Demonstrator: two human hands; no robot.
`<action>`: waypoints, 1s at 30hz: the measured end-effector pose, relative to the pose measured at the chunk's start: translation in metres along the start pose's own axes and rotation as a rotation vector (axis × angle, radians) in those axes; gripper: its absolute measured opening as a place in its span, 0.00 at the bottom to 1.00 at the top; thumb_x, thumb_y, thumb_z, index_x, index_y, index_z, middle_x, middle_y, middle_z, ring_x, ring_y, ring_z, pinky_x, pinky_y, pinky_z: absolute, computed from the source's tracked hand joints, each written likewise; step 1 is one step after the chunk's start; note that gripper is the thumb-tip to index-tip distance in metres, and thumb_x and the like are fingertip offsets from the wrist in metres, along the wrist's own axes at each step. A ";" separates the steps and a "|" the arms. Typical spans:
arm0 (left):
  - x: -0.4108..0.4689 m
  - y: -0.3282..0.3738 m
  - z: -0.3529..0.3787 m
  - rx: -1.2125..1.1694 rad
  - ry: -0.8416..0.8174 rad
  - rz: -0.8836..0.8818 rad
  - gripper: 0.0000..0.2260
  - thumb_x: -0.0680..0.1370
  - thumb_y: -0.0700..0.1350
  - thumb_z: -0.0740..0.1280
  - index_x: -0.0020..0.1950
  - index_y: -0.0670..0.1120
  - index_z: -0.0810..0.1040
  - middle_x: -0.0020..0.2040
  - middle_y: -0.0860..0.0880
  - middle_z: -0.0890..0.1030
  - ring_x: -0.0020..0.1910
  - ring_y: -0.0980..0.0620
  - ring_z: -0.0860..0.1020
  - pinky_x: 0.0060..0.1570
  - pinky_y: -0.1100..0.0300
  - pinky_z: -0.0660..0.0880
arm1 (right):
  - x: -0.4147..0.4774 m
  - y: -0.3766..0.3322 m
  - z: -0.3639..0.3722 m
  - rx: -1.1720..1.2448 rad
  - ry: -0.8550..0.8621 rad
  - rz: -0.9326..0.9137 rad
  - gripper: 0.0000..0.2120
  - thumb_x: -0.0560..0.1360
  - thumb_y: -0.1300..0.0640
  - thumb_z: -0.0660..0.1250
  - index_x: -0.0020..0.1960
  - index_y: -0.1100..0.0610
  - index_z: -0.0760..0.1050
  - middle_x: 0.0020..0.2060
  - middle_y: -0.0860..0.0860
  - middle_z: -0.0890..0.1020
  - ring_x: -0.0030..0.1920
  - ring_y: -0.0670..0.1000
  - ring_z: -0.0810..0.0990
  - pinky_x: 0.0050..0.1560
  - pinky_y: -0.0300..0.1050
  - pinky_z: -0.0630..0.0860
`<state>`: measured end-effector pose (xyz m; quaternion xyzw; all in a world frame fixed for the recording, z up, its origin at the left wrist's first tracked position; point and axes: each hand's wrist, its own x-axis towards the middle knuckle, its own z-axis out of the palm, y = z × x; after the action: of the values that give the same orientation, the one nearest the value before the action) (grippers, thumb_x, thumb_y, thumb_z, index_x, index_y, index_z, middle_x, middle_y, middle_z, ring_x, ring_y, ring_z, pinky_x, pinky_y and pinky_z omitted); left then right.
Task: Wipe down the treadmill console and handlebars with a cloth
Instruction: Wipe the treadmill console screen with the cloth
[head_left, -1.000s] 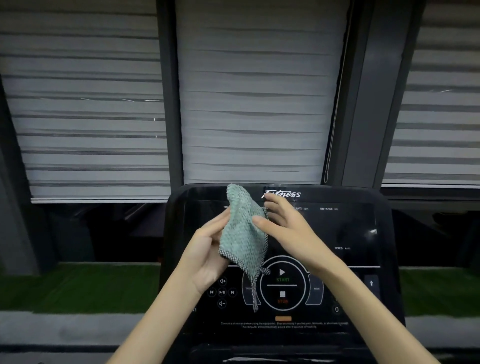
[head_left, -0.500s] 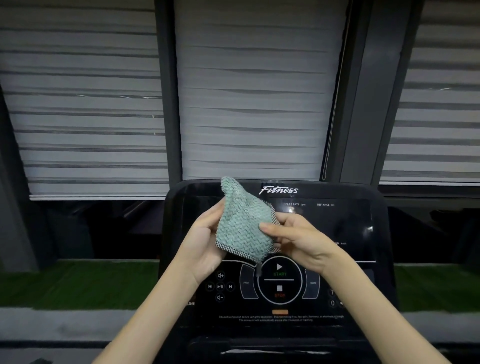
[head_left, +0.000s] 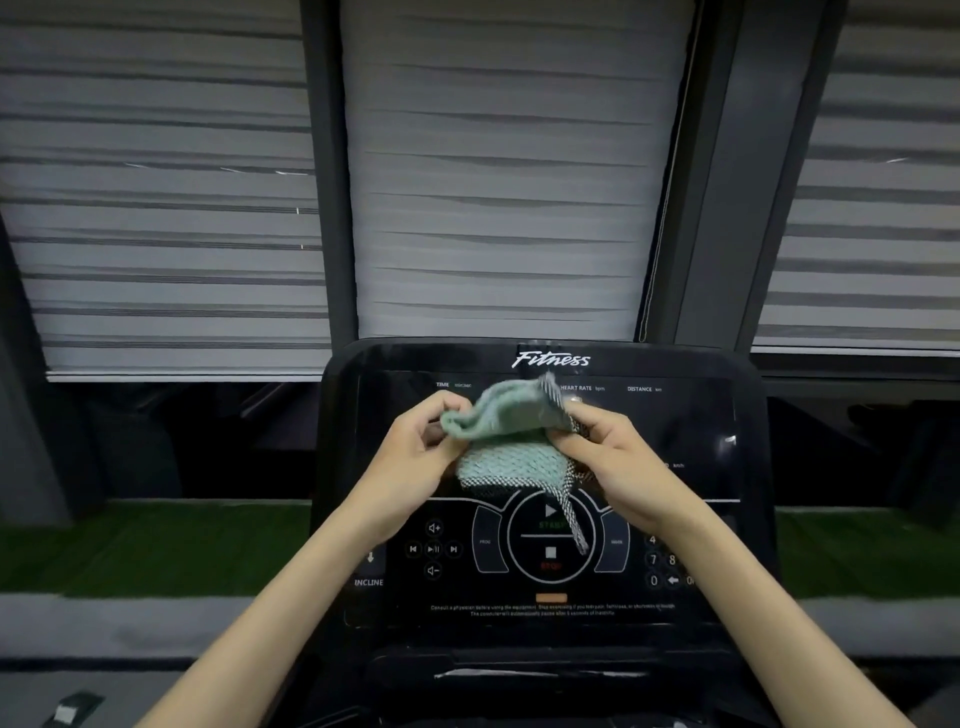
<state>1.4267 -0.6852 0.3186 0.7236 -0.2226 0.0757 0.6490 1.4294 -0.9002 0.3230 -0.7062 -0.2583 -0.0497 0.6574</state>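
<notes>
Left hand (head_left: 415, 457) and right hand (head_left: 618, 462): curled fingers pinch crumpled mint-green woven cloth (head_left: 511, 447), checkered edging, loop dangling, before glossy black treadmill console (head_left: 691, 415).

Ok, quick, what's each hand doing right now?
Left hand: pinching the left edge of the green woven cloth.
Right hand: pinching that cloth's right edge, in front of the black treadmill console.

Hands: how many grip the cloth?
2. Left hand pinches the mint-green knitted cloth at its left edge; right hand pinches its right edge, before the black treadmill console.
</notes>
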 end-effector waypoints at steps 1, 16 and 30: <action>0.001 0.000 0.000 -0.006 -0.013 -0.008 0.16 0.80 0.32 0.63 0.43 0.52 0.78 0.40 0.49 0.81 0.41 0.48 0.76 0.44 0.53 0.72 | -0.001 0.000 -0.001 0.033 0.000 0.024 0.15 0.78 0.71 0.59 0.57 0.60 0.80 0.52 0.53 0.84 0.53 0.50 0.82 0.53 0.39 0.78; 0.000 -0.017 0.008 0.095 0.056 -0.074 0.12 0.72 0.38 0.76 0.50 0.53 0.82 0.45 0.50 0.85 0.42 0.52 0.82 0.45 0.59 0.80 | -0.012 0.016 -0.002 -0.085 0.071 0.158 0.17 0.70 0.69 0.73 0.55 0.57 0.74 0.50 0.51 0.80 0.42 0.50 0.82 0.43 0.44 0.80; 0.017 0.008 0.083 0.338 0.430 0.031 0.06 0.71 0.41 0.73 0.42 0.49 0.76 0.38 0.49 0.81 0.35 0.51 0.79 0.35 0.68 0.73 | -0.017 0.010 0.011 -0.531 0.558 -0.142 0.10 0.70 0.62 0.73 0.45 0.51 0.75 0.37 0.45 0.80 0.33 0.45 0.75 0.36 0.38 0.72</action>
<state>1.4234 -0.7704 0.3205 0.7854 -0.0751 0.2736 0.5501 1.4159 -0.8948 0.3050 -0.7914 -0.0961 -0.3501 0.4918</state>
